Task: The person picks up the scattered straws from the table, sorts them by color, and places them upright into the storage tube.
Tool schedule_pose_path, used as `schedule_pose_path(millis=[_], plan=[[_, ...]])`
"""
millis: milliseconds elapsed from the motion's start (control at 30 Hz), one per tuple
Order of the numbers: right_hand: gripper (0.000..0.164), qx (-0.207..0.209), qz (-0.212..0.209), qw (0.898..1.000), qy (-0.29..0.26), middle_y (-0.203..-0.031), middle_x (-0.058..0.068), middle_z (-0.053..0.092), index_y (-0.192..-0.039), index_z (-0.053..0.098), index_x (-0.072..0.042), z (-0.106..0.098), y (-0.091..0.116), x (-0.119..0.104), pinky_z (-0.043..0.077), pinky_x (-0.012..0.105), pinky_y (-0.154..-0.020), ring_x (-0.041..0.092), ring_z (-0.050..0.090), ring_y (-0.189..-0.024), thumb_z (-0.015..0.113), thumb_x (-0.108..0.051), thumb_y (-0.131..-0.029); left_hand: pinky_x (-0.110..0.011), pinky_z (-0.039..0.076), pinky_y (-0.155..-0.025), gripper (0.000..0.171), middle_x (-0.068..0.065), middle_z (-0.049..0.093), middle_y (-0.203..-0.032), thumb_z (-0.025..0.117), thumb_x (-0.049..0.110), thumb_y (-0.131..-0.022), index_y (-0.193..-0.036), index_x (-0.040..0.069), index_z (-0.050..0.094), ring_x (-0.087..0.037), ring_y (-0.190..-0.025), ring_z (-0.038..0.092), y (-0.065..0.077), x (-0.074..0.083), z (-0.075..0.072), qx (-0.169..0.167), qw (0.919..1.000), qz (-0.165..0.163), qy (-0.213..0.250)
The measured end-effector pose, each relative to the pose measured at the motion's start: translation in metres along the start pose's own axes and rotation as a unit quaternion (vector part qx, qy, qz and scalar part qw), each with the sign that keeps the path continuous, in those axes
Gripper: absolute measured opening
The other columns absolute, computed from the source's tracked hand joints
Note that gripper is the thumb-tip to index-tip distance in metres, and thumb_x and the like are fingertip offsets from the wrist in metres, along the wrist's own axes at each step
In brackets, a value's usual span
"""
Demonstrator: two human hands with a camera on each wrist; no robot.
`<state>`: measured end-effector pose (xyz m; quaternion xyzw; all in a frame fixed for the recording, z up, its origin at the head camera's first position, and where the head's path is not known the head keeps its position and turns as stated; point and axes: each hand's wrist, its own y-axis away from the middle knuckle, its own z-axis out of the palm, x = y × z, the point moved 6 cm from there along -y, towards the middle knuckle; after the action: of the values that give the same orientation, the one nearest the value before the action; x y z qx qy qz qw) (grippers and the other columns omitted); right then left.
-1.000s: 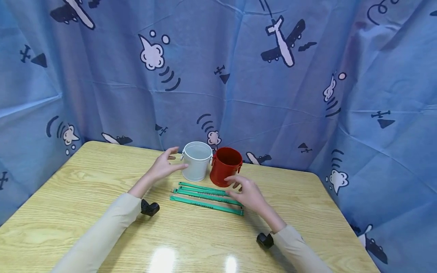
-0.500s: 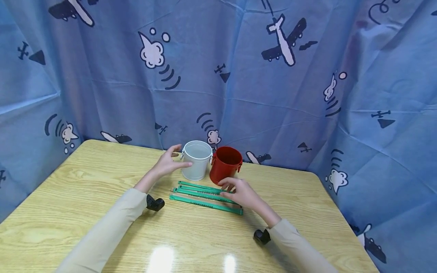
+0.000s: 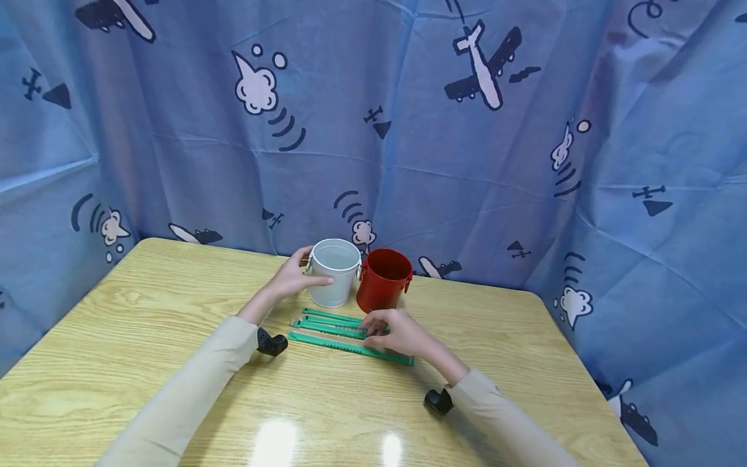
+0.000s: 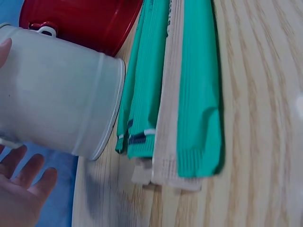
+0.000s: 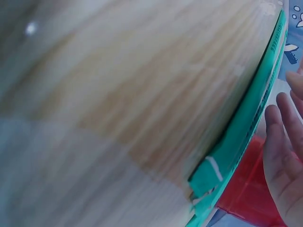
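A white bucket (image 3: 329, 285) stands upright at the back of the table, beside a red bucket (image 3: 380, 288). My left hand (image 3: 292, 275) is around the white bucket's left side. Its thumb lies in front of the bucket; in the left wrist view, the fingers (image 4: 29, 172) are spread and loosely bent, seemingly apart from the wall. Several long, slim green packets (image 3: 332, 344) lie side by side before the buckets, with beige strips (image 4: 168, 118) showing between them. My right hand (image 3: 403, 334) hovers over their right part with bent fingers, hiding some of them; nothing shows in its grasp.
The wooden table (image 3: 327, 402) reaches to a blue curtain (image 3: 327, 130) with airplane prints behind and at both sides. Black wrist devices (image 3: 271, 342) sit under both sleeves. The two buckets stand nearly touching.
My left hand has moved right and closer around the white bucket. My right hand has moved left from beside the red bucket to over the green packets. The buckets and packets stay put.
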<state>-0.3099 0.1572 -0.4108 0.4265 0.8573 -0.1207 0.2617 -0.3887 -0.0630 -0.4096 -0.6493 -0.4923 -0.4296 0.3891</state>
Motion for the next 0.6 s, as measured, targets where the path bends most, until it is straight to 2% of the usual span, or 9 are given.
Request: schedule_pose_path(millis=[200, 400, 567, 600], plan=[[0.017, -0.016, -0.018, 1.0, 0.008, -0.084, -0.001, 0.07, -0.102, 0.071, -0.01, 0.003, -0.005, -0.001, 0.05, 0.017, -0.064, 0.006, 0.056, -0.069, 0.073, -0.015, -0.085, -0.054, 0.024, -0.117, 0.098, -0.017, 0.028, -0.155, 0.082, 0.023, -0.075, -0.151, 0.006, 0.022, -0.037, -0.145, 0.023, -0.005, 0.002, 0.005, -0.007, 1.0, 0.004, 0.006], [0.012, -0.032, -0.028, 0.999, 0.015, -0.084, -0.001, 0.07, -0.098, 0.072, -0.01, 0.008, -0.005, -0.003, 0.051, 0.015, -0.067, 0.004, 0.057, -0.07, 0.071, -0.012, -0.086, -0.053, 0.024, -0.118, 0.096, -0.021, 0.035, -0.15, 0.081, 0.013, -0.075, -0.15, 0.001, 0.023, -0.039, -0.142, 0.029, -0.004, 0.006, 0.009, -0.007, 0.9987, 0.025, 0.044], [0.01, -0.035, -0.03, 0.998, 0.052, -0.083, -0.003, 0.07, -0.096, 0.073, -0.012, 0.01, -0.005, -0.01, 0.05, 0.014, -0.068, 0.004, 0.056, -0.07, 0.071, -0.014, -0.087, -0.052, 0.025, -0.118, 0.094, -0.021, 0.036, -0.149, 0.081, 0.01, -0.074, -0.148, 0.001, 0.024, -0.038, -0.141, 0.03, -0.003, 0.006, 0.011, 0.003, 0.9985, 0.029, 0.047], [0.01, -0.034, -0.031, 0.997, 0.064, -0.082, -0.003, 0.07, -0.096, 0.074, -0.013, 0.01, -0.005, -0.011, 0.05, 0.014, -0.067, 0.003, 0.056, -0.07, 0.072, -0.015, -0.086, -0.053, 0.025, -0.117, 0.094, -0.02, 0.036, -0.149, 0.082, 0.011, -0.074, -0.148, 0.002, 0.024, -0.038, -0.141, 0.03, -0.005, 0.002, 0.012, 0.005, 0.9984, 0.032, 0.046]])
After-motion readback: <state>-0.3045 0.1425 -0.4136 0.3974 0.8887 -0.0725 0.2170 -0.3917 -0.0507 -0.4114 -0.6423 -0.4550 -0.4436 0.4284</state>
